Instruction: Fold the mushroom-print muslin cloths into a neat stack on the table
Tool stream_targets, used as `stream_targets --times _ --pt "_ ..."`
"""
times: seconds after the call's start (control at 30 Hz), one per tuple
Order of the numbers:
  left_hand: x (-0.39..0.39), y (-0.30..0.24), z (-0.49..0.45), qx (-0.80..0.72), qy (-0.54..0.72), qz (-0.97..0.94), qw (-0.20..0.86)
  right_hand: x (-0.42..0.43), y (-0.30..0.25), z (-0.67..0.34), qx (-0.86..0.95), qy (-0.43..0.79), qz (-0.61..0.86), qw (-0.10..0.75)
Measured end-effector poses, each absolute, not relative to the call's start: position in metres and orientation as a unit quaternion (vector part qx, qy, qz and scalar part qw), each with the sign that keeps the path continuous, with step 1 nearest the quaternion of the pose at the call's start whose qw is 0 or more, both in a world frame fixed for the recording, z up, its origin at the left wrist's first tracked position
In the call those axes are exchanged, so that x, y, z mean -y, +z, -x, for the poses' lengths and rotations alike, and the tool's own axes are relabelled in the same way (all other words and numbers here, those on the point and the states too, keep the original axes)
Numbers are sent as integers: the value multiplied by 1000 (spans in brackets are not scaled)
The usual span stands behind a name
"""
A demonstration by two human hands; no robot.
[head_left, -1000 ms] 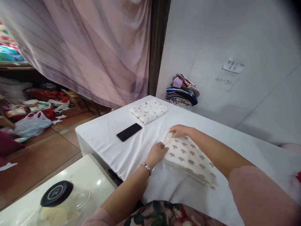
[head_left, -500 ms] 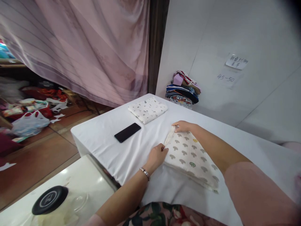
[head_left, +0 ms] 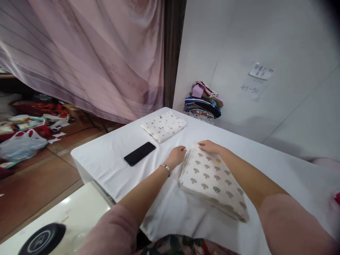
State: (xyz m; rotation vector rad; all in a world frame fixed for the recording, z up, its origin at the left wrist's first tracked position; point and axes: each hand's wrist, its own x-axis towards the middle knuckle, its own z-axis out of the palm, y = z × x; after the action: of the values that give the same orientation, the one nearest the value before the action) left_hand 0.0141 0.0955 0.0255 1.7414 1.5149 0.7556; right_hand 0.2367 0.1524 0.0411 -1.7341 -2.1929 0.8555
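Observation:
A folded cream cloth with a mushroom print (head_left: 212, 182) lies on the white table (head_left: 111, 156) in front of me. My left hand (head_left: 177, 156) rests at its far left edge, fingers curled against the layered side. Over the cloth's far corner my right hand (head_left: 209, 146) lies palm down, fingertips pressing the edge. Neither hand lifts the cloth.
A black phone (head_left: 139, 153) lies left of my hands. Farther back sits a second folded cloth with small prints (head_left: 163, 125). A stack of coloured fabrics (head_left: 204, 102) stands against the wall. A pink curtain (head_left: 87, 60) hangs left, with bags on the floor (head_left: 21, 141).
My left hand slid along the cloth's left edge from the near corner toward the far corner, close to my right hand. The camera shifted slightly.

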Motion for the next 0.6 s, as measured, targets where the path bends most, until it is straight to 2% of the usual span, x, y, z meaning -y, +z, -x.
stream_targets --times 0.27,0.6 --pt "-131 7 -58 -552 327 -675 365 -135 36 -231 736 228 620 151" --pt "-146 1 -58 -511 340 -691 381 -135 29 -223 723 238 616 202"
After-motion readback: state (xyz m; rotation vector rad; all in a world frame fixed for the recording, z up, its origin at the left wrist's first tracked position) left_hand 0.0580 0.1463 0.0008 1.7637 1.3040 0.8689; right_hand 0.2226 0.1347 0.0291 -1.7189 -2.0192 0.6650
